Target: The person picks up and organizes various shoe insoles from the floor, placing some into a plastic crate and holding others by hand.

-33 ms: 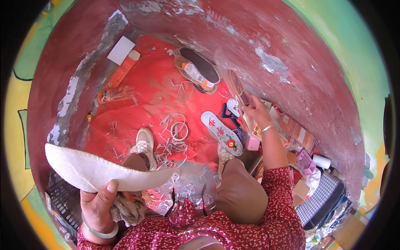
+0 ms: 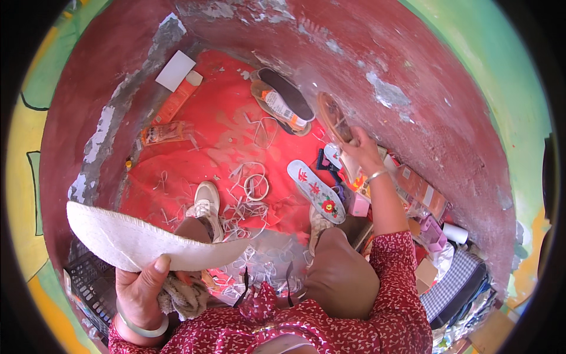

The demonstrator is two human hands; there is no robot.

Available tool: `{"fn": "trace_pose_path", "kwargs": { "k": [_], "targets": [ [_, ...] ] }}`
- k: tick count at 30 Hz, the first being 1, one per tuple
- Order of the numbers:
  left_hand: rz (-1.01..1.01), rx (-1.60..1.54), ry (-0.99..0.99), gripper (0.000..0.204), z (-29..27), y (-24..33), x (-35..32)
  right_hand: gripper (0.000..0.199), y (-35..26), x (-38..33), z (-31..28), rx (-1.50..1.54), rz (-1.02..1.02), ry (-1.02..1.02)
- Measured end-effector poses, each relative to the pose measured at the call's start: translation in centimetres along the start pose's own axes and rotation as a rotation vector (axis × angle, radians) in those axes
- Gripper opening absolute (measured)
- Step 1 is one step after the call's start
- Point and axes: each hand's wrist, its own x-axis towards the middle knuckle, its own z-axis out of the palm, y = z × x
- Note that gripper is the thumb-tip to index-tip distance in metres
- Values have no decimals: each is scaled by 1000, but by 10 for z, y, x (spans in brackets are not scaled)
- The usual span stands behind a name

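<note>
My left hand (image 2: 140, 290) is at the lower left, shut on a large white fabric shoe sole (image 2: 135, 239) held flat, thumb on its near edge. A beige rag (image 2: 184, 297) is bunched beside that hand. My right hand (image 2: 361, 151) reaches out to the right and grips a brown sole (image 2: 332, 115) held up against the red wall. Below the right hand, a white insole embroidered with red flowers (image 2: 315, 190) lies on the red cloth (image 2: 200, 147).
My feet in white sneakers (image 2: 206, 203) rest on the cloth among white trimmings and a ring of strip (image 2: 256, 187). A black and orange sole pair (image 2: 283, 100), orange packets (image 2: 174, 103) and a white card (image 2: 175, 69) lie farther off. Pink boxes (image 2: 433, 233) crowd the right; a black crate (image 2: 88, 283) sits lower left.
</note>
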Motion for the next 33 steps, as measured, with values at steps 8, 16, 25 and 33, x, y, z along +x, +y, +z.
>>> {"fn": "trace_pose_path", "kwargs": {
  "k": [8, 16, 25, 33],
  "targets": [
    [-56, -48, -31, 20, -11, 4, 12, 75, -63, 112, 64, -648, -62, 93],
    [10, 17, -8, 20, -21, 0, 15, 48, -24, 116, 23, -636, -30, 230],
    [80, 96, 81, 18, -8, -9, -1, 29, 145, -66, -91, -637, 152, 403],
    [67, 132, 64, 18, 16, -14, -2, 73, 117, -58, -20, -914, 409, 151]
  ]
}}
